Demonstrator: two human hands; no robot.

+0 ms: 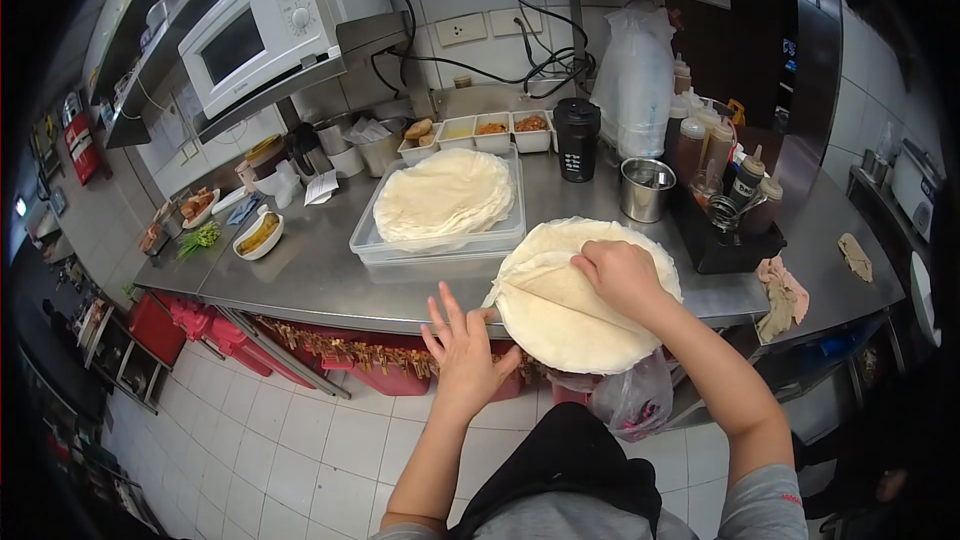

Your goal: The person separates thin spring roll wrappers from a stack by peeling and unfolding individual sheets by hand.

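A stack of thin round flatbread sheets [565, 335] lies at the counter's front edge, its near side overhanging. My right hand [618, 278] is closed on the top sheet, which is creased and partly lifted under the fingers. My left hand [465, 350] hovers just left of the stack with its fingers spread and nothing in them. Whether its thumb touches the sheets' rim, I cannot tell. Behind and to the left, a larger pile of flatbread sheets [445, 195] rests in a clear plastic container [440, 250].
Behind the sheets stand a steel cup [647, 190], a black tumbler [577, 140] and a black caddy [735, 248] of sauce bottles. White tubs [492, 140] of fillings line the back. A microwave [270, 25] sits on a shelf. Cloths [782, 298] lie at right; a plastic bag [635, 398] hangs below.
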